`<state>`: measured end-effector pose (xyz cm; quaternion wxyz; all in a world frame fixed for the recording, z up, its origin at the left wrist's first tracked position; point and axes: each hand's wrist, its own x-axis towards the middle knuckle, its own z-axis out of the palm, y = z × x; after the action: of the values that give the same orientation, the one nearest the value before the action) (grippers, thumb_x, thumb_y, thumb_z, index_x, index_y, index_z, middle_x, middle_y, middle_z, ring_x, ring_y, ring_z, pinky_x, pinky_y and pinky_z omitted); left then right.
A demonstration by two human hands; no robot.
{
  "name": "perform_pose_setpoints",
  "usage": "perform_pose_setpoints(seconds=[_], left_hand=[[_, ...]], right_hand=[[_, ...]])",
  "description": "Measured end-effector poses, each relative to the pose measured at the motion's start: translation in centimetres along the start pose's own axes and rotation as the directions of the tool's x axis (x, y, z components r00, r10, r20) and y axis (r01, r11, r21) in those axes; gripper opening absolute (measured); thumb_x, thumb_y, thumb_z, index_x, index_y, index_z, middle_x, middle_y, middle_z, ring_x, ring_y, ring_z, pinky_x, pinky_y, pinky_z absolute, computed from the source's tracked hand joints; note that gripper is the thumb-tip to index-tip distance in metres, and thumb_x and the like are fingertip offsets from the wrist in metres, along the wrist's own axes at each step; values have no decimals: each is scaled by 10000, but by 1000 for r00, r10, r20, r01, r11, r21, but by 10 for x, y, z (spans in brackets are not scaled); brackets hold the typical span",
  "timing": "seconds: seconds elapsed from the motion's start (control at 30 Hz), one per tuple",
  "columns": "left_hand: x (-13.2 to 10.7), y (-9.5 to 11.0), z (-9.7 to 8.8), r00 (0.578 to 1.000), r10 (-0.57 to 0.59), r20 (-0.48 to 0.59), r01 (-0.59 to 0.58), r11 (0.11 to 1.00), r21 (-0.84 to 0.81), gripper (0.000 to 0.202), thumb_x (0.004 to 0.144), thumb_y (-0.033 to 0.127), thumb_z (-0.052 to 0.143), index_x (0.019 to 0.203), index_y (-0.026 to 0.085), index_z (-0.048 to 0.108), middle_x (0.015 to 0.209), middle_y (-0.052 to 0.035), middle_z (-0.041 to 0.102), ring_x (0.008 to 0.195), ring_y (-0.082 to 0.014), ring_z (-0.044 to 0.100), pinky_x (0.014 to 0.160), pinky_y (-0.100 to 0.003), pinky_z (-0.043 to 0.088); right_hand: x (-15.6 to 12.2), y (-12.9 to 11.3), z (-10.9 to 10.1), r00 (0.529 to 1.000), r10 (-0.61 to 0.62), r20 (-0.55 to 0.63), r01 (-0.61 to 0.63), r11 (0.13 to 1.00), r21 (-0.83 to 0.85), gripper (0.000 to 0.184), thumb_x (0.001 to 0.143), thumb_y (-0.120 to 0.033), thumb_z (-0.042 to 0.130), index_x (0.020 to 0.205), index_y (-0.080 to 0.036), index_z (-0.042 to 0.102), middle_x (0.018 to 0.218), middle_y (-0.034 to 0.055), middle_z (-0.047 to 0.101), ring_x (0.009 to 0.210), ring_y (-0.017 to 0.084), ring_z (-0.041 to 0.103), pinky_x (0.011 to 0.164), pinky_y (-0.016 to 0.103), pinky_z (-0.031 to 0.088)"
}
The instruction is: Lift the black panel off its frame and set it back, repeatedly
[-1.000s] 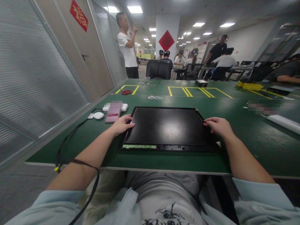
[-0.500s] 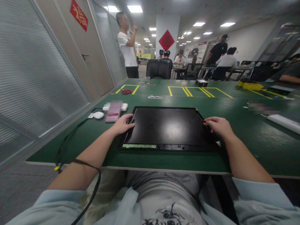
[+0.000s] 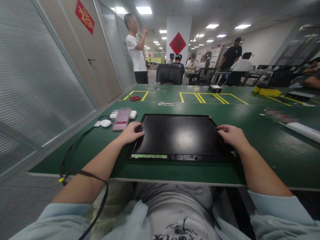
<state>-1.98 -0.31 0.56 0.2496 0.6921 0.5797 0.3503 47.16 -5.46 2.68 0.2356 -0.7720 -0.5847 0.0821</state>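
Note:
A flat black display panel (image 3: 178, 135) lies on the green table (image 3: 275, 150) in front of me, with a pale green strip along its near left edge. My left hand (image 3: 130, 133) grips the panel's left edge, fingers curled over it. On the right edge rests my right hand (image 3: 231, 135), fingers bent onto the panel's frame. Both forearms reach forward over the table's near edge.
Left of the panel lie a pink phone (image 3: 121, 119), a white mouse (image 3: 105, 123) and a black cable (image 3: 75, 146). Red scissors (image 3: 134, 98) sit farther back. A white roll (image 3: 303, 130) lies at right. A person (image 3: 136, 50) stands behind; other people sit at far tables.
Both hands stay on the panel's edges; my right hand has shifted slightly inward along the right edge. The panel itself has hardly moved.

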Motion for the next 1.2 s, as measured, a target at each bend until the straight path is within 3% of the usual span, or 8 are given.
perform_pose_setpoints(seconds=[0.23,0.47,0.53,0.63,0.7,0.8,0.97,1.2], left_hand=[[1,-1,0,997,78,20,-80,984,160,412,662,458,807,982,198,789,1301,-162,682,1301,-401,585,1197,-481,374],[-2,0,-1,978,187,87,-205,929,307,649,796,577,671,1291,156,676,1490,-189,527,1418,-388,474,1215,-542,334],[-6,7,-4,949,288,124,-312,913,265,682,810,593,681,1354,184,640,1564,-180,450,1454,-381,430,1226,-551,307],[-13,20,-8,867,396,301,-449,884,131,666,794,573,751,1366,250,639,1602,-138,432,1478,-360,406,1231,-530,300],[-17,27,-10,797,413,440,-482,875,52,668,769,536,799,1363,270,646,1615,-120,431,1481,-347,409,1224,-500,318],[-20,33,-11,725,410,553,-499,867,11,649,757,460,828,1357,282,657,1612,-103,451,1491,-332,404,1228,-480,312],[-20,33,-15,677,384,628,-499,866,8,732,740,358,840,1431,301,606,1637,-88,431,1517,-322,372,1244,-470,282],[-18,31,-21,652,345,675,-506,861,49,922,676,285,855,1527,319,501,1727,-99,239,1585,-390,170,1251,-560,216]], right_hand=[[1,2,-2,991,130,14,-130,966,224,278,739,-292,657,948,-194,811,513,1,626,436,165,586,563,296,514],[4,6,0,980,196,21,-193,935,297,293,716,-268,678,960,-177,812,490,-2,600,443,160,563,550,292,489],[4,7,0,984,176,14,-172,939,297,272,721,-272,676,938,-182,811,503,0,611,439,158,560,570,300,501],[6,9,1,988,153,10,-150,944,295,253,717,-280,673,912,-190,807,549,6,648,437,156,567,578,304,511],[6,9,2,987,158,11,-154,945,290,248,715,-278,672,906,-193,805,603,12,681,434,150,570,578,303,512],[5,6,1,985,173,15,-170,944,281,236,723,-265,666,899,-191,806,651,19,705,434,141,572,590,300,511],[2,2,-1,985,172,11,-169,945,279,237,726,-265,648,882,-187,809,657,28,713,438,144,569,589,304,504],[6,10,2,985,171,9,-166,948,272,267,712,-284,648,898,-190,815,634,31,700,456,154,578,606,312,514]])
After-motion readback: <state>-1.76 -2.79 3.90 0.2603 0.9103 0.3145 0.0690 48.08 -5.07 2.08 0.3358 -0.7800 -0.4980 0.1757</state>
